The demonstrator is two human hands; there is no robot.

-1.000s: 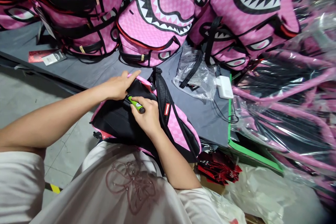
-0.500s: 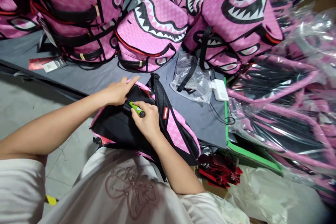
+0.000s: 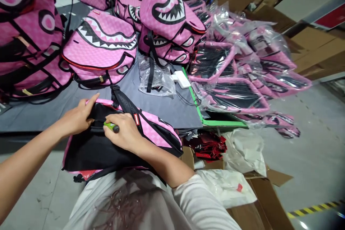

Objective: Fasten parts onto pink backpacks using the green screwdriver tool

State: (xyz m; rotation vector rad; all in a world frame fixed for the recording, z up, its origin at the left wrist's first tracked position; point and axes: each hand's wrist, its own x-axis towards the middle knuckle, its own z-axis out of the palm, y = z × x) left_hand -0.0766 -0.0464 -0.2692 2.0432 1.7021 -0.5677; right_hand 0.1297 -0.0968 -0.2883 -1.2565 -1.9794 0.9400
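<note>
A pink backpack (image 3: pixel 159 134) with a black back panel lies half on my lap and half on the grey table (image 3: pixel 161 104). My left hand (image 3: pixel 78 116) presses on the top edge of the black panel, fingers closed over the fabric. My right hand (image 3: pixel 124 134) rests on the panel just beside it, holding a small green tool (image 3: pixel 111 126) with a black tip. A black shoulder strap (image 3: pixel 122 100) with a red label runs up from between my hands.
Several pink shark-mouth backpacks (image 3: pixel 99 48) are piled at the back of the table. Backpacks in clear plastic bags (image 3: pixel 231 79) are stacked on the right. A white charger (image 3: pixel 181 79) and a loose plastic bag (image 3: pixel 156 79) lie mid-table. Cardboard boxes (image 3: pixel 258 194) sit on the floor at right.
The view has swung to the right, bringing the bagged backpacks and floor into sight. My hands stay on the black panel, the right one now covering more of the green tool.
</note>
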